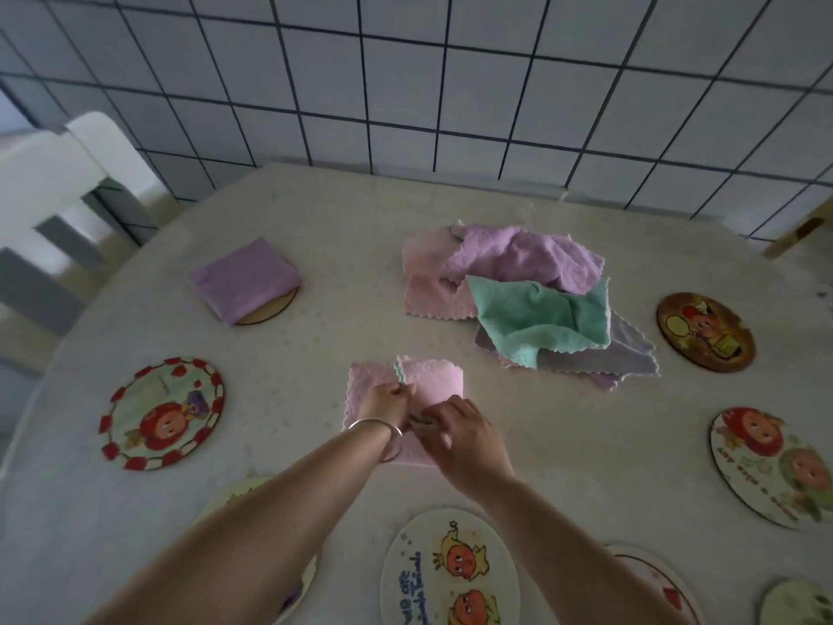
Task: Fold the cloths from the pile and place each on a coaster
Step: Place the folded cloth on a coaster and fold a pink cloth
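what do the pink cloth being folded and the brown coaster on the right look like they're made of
Pink cloth: soft, fleecy microfibre by its look, matte, with zigzag-cut edges. Brown coaster: probably thin wood or board, a flat disc with a dark rim and a printed cartoon face.

Your table (pixel 315 227) wears a pale cloth. On it lie a loose pile of cloths (pixel 518 290), a pink cloth (pixel 432 381) near you, and round coasters: a red-rimmed coaster (pixel 164 415) at left, a dark coaster (pixel 705 338) at right, and one under a folded purple cloth (pixel 245 277).
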